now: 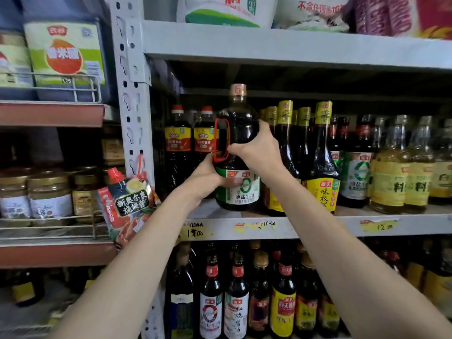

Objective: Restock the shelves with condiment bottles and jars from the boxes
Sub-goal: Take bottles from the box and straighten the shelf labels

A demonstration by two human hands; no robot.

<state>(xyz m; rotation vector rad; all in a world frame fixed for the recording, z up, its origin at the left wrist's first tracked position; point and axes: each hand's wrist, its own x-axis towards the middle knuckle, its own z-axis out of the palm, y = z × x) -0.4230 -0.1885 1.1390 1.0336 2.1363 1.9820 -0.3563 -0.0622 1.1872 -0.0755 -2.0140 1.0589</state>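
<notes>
A large dark soy sauce bottle [238, 133] with a red handle, gold cap and green-and-white label stands upright on the middle grey shelf [305, 227]. My left hand [208, 174] grips its lower body at the label. My right hand [256, 148] wraps around its shoulder beside the handle. Two red-capped sauce bottles [190, 140] stand just left of it, and yellow-capped dark bottles [303, 148] stand just right.
Yellow cooking-wine bottles [401, 172] fill the shelf's right end. More dark bottles [244, 294] line the shelf below. A sauce pouch [129, 199] hangs from the perforated upright [132, 99]. Jars [49, 196] sit on the left rack. Bags [225, 11] lie on the top shelf.
</notes>
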